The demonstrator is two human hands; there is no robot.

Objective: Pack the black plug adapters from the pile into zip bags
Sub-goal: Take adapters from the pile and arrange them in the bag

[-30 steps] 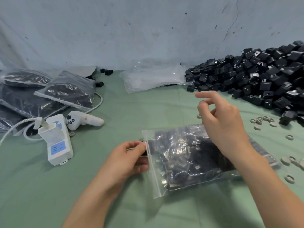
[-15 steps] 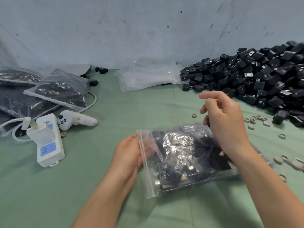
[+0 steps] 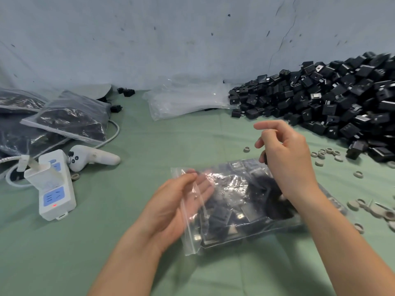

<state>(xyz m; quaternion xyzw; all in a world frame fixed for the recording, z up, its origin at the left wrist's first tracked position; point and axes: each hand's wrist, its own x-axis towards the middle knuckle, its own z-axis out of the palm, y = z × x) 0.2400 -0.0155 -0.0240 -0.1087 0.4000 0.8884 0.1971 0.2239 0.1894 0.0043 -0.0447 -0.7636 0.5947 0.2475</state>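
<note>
Left-hand grip [image 3: 171, 206] pinches the zip-edge mouth of a clear plastic zip bag [image 3: 245, 212]. Thumb sits on the near side and the fairly straight fingers [image 3: 205, 186] show through the plastic. The bag lies mid green worktop [image 3: 128, 221], partly full of black square plug adapters [image 3: 220, 218].

Right-hand grip [image 3: 286, 154] hovers over the bag's far end, index finger out, other fingers loosely curled. There is a dark bit under the palm; can't tell whether it is held.

Big pile of loose black plug adapters [image 3: 331, 107] is at far right against the wall. Small grey rings [image 3: 320, 155] are scattered near the pile. A stack of empty clear bags [image 3: 188, 99] lies beside the pile. Filled zip bags [image 3: 70, 118] are far left. A white power strip [image 3: 53, 189] and a white handheld controller [image 3: 94, 159] lie just beside them.
</note>
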